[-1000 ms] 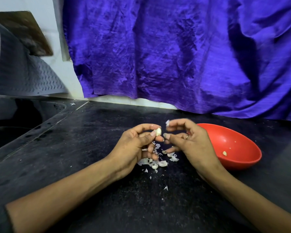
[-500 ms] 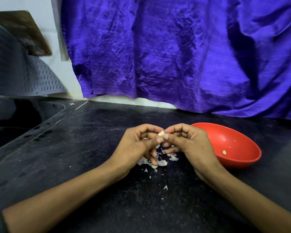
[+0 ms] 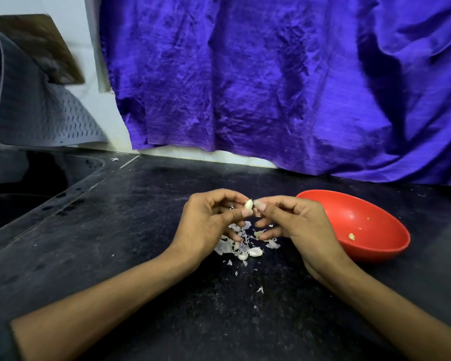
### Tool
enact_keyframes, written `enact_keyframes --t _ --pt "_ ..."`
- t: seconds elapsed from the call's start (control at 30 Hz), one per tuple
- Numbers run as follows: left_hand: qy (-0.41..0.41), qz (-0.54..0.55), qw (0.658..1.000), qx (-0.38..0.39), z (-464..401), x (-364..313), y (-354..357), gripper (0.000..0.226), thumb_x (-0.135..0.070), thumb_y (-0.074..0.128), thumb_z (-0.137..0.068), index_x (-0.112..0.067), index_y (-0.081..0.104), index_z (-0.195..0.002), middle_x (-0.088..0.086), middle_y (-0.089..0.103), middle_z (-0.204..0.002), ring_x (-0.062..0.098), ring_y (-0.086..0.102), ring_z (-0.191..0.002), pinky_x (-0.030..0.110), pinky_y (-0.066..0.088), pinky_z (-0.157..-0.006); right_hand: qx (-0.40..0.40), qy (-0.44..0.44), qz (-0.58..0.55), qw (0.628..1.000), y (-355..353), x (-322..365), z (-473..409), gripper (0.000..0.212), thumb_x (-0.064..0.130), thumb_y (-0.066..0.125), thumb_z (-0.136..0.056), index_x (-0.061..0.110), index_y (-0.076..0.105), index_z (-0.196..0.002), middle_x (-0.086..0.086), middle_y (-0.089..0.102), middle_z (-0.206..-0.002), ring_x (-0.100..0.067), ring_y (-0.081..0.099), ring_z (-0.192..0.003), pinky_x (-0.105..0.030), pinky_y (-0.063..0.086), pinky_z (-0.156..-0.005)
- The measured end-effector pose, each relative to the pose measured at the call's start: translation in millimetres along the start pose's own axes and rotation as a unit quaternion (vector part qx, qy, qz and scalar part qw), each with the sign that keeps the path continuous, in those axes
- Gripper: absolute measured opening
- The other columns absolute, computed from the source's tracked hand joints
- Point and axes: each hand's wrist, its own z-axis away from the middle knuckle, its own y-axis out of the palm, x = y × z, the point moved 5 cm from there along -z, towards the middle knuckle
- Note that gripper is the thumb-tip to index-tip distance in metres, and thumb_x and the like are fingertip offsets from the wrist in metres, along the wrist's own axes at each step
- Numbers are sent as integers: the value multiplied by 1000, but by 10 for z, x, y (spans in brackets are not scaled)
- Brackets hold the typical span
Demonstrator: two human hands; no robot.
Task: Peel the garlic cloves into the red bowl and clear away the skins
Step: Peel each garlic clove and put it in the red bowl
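Observation:
A small pale garlic clove (image 3: 248, 204) is pinched between thumb and forefinger of my left hand (image 3: 208, 222). The fingertips of my right hand (image 3: 292, 225) meet the clove from the right and pinch at it. Both hands hover over a pile of white skins and a few loose cloves (image 3: 245, 246) on the black counter. The red bowl (image 3: 375, 246) stands just right of my right hand, tilted toward me, with one small peeled piece (image 3: 351, 236) and a few crumbs inside.
The black counter (image 3: 141, 230) bears scattered skin flakes in front of the pile. A dark sink (image 3: 18, 186) lies at the left. A grey mat (image 3: 37, 110) hangs on the wall above it. Purple cloth (image 3: 271, 82) drapes down to the counter's back edge.
My right hand, which had pulled away from the clove with fingers spread, has come back and now pinches at the clove held by my left hand. The bowl has not moved.

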Motion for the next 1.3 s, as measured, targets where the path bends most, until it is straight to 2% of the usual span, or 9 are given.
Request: enact_keyframes --t 0.17,0.33,0.53,0.63,0.83,0.97,1.03,1.2,1.3 --pt "33 -61 997 -14 25 -41 -6 11 -3 74 -80 -7 75 -90 5 75 -81 17 70 -65 30 57 -51 -3 3 7 1000 10 18 5 10 5 67 -84 -2 73 -88 -14 72 -79 -14 64 -63 -26 57 -55" --pt "61 -107 992 -23 58 -97 -11 11 -8 77 -78 -16 78 -86 -4 76 -80 18 71 -60 29 59 -56 -2 9 9 1000 20 15 9 8 0 66 -85 0 73 -81 -11 71 -71 -15 67 -62 -24 57 -55" --pt "64 -93 993 -19 76 -125 3 18 -6 79 -73 -22 78 -80 -7 76 -76 12 73 -67 21 57 -62 -4 -6 18 1000 44 12 39 9 -2 65 -85 3 72 -79 -11 72 -68 -19 70 -64 -23 58 -61" --pt "63 -89 994 -18 78 -120 2 20 -6 79 -73 -25 78 -79 -4 76 -77 16 73 -69 27 60 -64 -12 -15 25 999 51 16 44 8 -1 66 -84 3 71 -78 -11 71 -67 -18 69 -62 -23 58 -60" --pt "57 -97 993 -18 81 -75 24 14 -8 79 -74 -12 78 -88 -1 76 -81 17 74 -73 30 60 -66 -24 -22 34 999 46 26 51 7 3 69 -82 6 71 -76 -11 71 -67 -17 69 -60 -21 56 -58" --pt "69 -116 990 -26 102 -87 41 15 -13 83 -70 -13 78 -84 -4 75 -75 8 71 -66 16 53 -61 -21 -21 43 999 51 15 59 11 0 67 -84 6 71 -76 -9 72 -67 -18 70 -61 -22 56 -58" --pt "72 -116 990 -38 98 -85 33 12 -13 83 -69 -12 77 -80 -3 74 -71 6 69 -61 14 52 -58 -14 -20 47 999 65 6 62 13 -2 65 -86 6 71 -77 -9 72 -67 -17 70 -62 -22 56 -58" --pt "42 -55 997 -21 55 -46 33 16 -10 78 -72 -3 76 -87 8 75 -78 22 73 -70 28 59 -64 -17 -28 56 998 44 45 41 16 -1 65 -86 10 71 -75 -9 71 -66 -16 68 -59 -22 56 -57" --pt "9 8 1000 -6 38 -24 39 15 -4 74 -75 0 74 -90 16 74 -81 26 73 -72 29 60 -64 -13 -34 54 998 43 82 41 15 0 65 -86 10 71 -76 -8 71 -65 -15 68 -59 -22 56 -57"
